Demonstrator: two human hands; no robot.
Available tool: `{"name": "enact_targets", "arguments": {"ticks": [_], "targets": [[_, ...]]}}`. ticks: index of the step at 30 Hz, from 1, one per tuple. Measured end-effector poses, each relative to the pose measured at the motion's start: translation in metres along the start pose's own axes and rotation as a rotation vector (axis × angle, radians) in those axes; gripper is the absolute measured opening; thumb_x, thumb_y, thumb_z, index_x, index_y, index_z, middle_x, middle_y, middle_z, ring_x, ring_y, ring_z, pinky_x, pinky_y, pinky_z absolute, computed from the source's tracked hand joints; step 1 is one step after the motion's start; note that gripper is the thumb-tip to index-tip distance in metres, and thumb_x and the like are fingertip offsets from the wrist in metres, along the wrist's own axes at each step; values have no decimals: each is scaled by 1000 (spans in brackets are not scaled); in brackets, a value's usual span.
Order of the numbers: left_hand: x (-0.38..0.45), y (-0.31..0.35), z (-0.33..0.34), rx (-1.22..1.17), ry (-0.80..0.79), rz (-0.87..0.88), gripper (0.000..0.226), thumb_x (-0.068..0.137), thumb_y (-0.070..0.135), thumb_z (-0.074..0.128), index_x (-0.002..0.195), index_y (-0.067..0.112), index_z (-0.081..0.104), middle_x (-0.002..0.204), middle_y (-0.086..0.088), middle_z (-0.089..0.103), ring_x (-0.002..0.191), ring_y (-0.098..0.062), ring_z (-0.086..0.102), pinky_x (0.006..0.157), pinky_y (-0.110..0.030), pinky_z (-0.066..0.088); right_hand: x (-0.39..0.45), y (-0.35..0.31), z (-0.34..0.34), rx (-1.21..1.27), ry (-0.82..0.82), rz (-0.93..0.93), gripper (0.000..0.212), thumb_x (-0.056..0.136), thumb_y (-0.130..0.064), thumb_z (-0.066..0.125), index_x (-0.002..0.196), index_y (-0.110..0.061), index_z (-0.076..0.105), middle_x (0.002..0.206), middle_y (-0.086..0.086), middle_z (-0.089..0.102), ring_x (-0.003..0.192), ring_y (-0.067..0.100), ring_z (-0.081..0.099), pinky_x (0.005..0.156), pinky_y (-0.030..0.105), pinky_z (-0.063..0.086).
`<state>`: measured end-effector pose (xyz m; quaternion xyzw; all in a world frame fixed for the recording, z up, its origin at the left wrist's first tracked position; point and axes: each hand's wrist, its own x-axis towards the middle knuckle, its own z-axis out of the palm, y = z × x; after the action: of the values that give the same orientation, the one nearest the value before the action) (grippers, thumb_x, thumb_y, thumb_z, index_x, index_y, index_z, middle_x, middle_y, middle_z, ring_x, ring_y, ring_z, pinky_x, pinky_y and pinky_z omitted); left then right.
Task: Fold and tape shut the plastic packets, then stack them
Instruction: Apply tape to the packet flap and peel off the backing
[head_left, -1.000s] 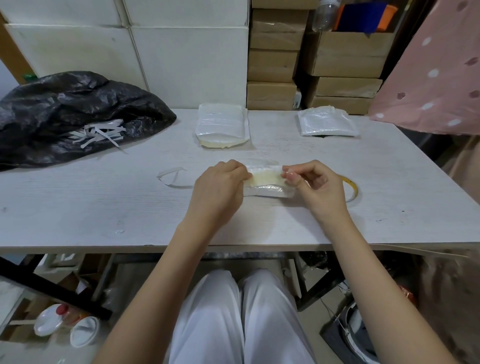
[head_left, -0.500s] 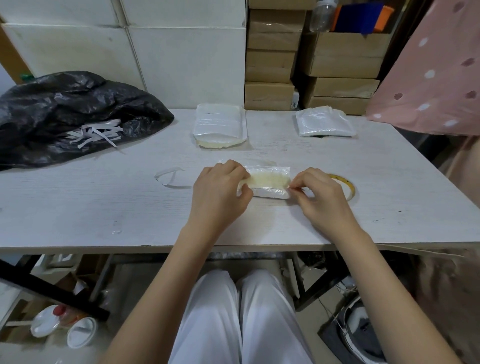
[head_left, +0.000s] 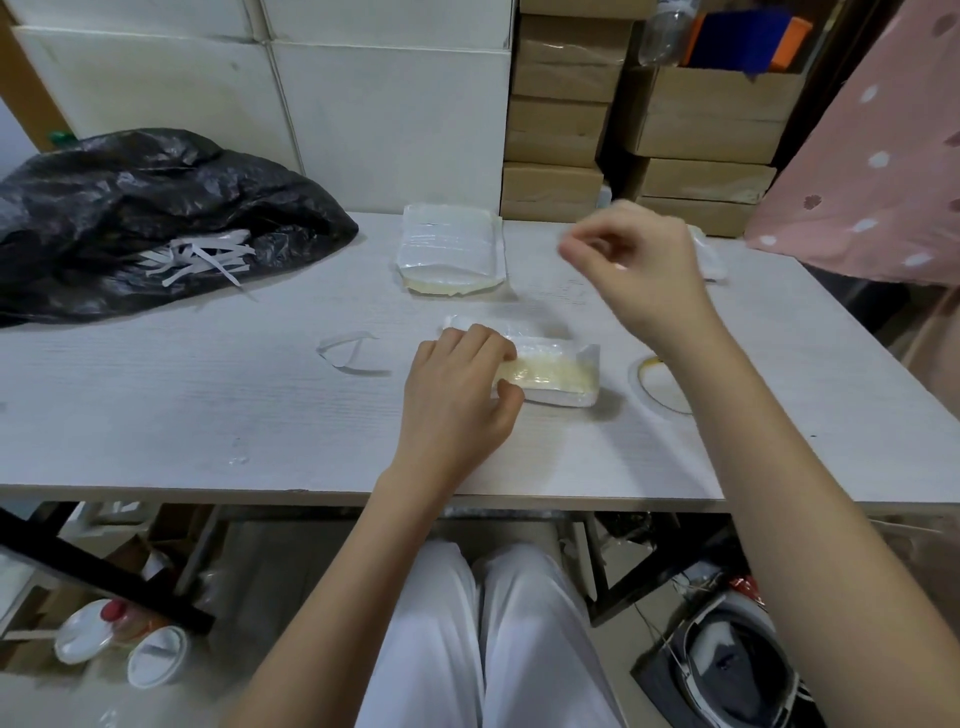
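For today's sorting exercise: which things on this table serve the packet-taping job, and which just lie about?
Job:
folded clear plastic packet under the left hand
round tape roll
flat stack of packets
raised right hand

Lying about:
crumpled black plastic bag
white paper strips
curled clear strip

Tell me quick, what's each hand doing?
Left hand: pressing the folded packet on the table.
Right hand: raised, fingers pinched, blurred; contents cannot be told.

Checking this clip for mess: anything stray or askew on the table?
Slightly. A loose curled strip lies alone left of the folded packet, and white strips spill from the black bag. The packet's right flap sticks up, untaped.
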<state>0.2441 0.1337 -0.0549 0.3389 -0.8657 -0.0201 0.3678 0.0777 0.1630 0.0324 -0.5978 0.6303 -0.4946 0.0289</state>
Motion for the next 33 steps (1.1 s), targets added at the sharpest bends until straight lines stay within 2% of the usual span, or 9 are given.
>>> {"name": "enact_targets", "arguments": {"ticks": [4, 10, 13, 15, 17, 21, 25, 30, 33], "targets": [[-6, -3, 5, -18, -19, -9, 26, 77, 14, 51, 101, 15, 61, 103, 4, 63, 93, -17, 54, 77, -21, 29, 46, -23, 55, -39, -315, -110, 15, 86, -15, 65, 93, -4, 72, 79, -9, 58, 67, -6, 53, 66, 10, 40], [-13, -10, 11, -43, -35, 10, 27, 85, 11, 52, 111, 13, 59, 117, 0, 62, 108, -19, 53, 86, -27, 35, 72, -31, 125, -108, -751, -159, 28, 82, 0, 53, 99, -9, 73, 88, -10, 63, 72, 0, 56, 69, 10, 47], [-13, -11, 12, -43, -24, 25, 26, 85, 9, 54, 109, 11, 61, 116, -2, 63, 107, -20, 54, 86, -28, 37, 73, -28, 141, -157, -937, -181, 26, 79, 1, 58, 97, -12, 72, 74, -18, 59, 73, 9, 57, 72, 24, 50], [-12, -12, 13, -48, -13, 33, 24, 85, 10, 54, 107, 10, 63, 114, -3, 63, 105, -21, 56, 86, -31, 42, 71, -30, 150, -154, -1019, -189, 24, 78, 0, 64, 97, -13, 72, 72, -19, 58, 69, 3, 56, 70, 21, 49], [-12, -14, 13, -61, 11, 42, 20, 85, 9, 55, 103, 8, 63, 110, -4, 64, 101, -21, 56, 84, -32, 44, 66, -32, 159, -169, -1064, -204, 23, 77, -4, 67, 98, -13, 72, 76, -17, 60, 68, -1, 54, 67, 13, 46], [-13, -13, 12, -70, 43, 44, 12, 83, 9, 56, 93, 8, 62, 99, -5, 64, 94, -20, 53, 79, -28, 38, 60, -26, 171, -253, -1104, -208, 23, 77, -14, 68, 100, -18, 72, 103, 1, 68, 89, 14, 61, 74, 19, 48], [-12, -13, 14, -72, 50, 44, 14, 82, 8, 57, 95, 8, 63, 102, -4, 64, 96, -20, 54, 81, -27, 38, 65, -22, 169, -245, -1105, -194, 27, 78, -16, 70, 105, -19, 70, 109, -3, 59, 86, 2, 52, 62, -1, 38], [-13, -13, 13, -63, 30, 35, 18, 83, 8, 57, 99, 9, 65, 109, -3, 65, 102, -20, 56, 86, -30, 41, 69, -20, 164, -229, -1080, -204, 40, 73, -35, 77, 109, -24, 66, 115, -8, 56, 109, 8, 50, 89, 19, 44], [-12, -13, 13, -62, 9, 33, 20, 84, 10, 56, 102, 9, 65, 112, -2, 64, 106, -22, 58, 87, -31, 42, 70, -20, 161, -218, -1070, -196, 47, 70, -41, 79, 111, -26, 63, 117, -10, 52, 110, 7, 50, 90, 22, 44]]}}
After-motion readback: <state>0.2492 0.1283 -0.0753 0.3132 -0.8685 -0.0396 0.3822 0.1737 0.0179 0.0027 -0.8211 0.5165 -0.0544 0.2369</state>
